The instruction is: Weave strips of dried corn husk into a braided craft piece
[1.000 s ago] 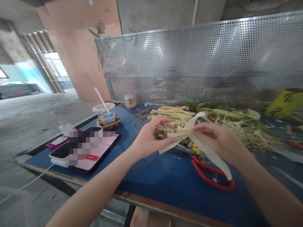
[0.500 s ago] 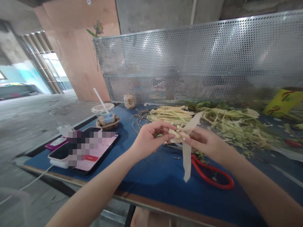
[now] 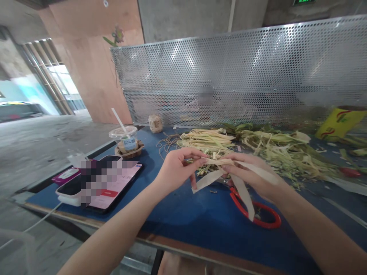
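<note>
My left hand (image 3: 180,165) pinches one end of a small bundle of pale, dried corn husk strips (image 3: 243,191). The other end of the bundle is between the thumb and fingers of my right hand (image 3: 254,177). Loose strip ends hang below, and another lies across the back of my right hand. Beneath my hands is a pair of red-handled scissors (image 3: 278,219) on the blue table, its blades partly hidden. Just behind my fingers sits a small heap of green and pale trimmings (image 3: 210,167).
Stacked husk strips (image 3: 206,138) and a wide husk pile (image 3: 275,149) lie at the back. At left are phones (image 3: 114,187) and a lidded drink cup (image 3: 124,138). A roll of twine (image 3: 155,123), a yellow wrapper (image 3: 341,122) and a perforated metal screen (image 3: 229,76) stand farther back.
The bundle has turned between my fingers. The strip that stuck up now lies over my right hand, and the hanging ends have spread left and right. More of the scissors shows.
</note>
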Available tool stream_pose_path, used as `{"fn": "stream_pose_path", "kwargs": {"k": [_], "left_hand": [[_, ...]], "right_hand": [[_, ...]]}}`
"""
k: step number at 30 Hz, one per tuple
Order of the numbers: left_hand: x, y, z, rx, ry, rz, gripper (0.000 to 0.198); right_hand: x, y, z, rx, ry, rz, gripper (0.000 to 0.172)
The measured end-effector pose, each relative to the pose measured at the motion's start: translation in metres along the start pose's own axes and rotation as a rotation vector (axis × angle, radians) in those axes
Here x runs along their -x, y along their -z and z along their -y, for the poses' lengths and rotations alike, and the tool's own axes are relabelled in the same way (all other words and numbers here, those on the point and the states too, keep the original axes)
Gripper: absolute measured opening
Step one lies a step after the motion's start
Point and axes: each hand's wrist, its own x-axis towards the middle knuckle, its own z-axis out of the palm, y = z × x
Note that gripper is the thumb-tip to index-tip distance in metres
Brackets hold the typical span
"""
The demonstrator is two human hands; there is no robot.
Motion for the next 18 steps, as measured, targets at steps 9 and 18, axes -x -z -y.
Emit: {"fn": "stream_pose_path", "kwargs": {"k": [9,18], "left_hand": [[-0.0014,0.0068,-0.0075,0.089,0.039,-0.002,0.014],[0.0002,-0.0002,-0.0039,0.11,0.061,0.166,0.017]], "right_hand": [[-0.0002,0.0049,0.0,-0.226,-0.06,0.049,0.028],[0.0007,0.0016,0.0014,-0.143,-0.064,0.127,0.029]]}}
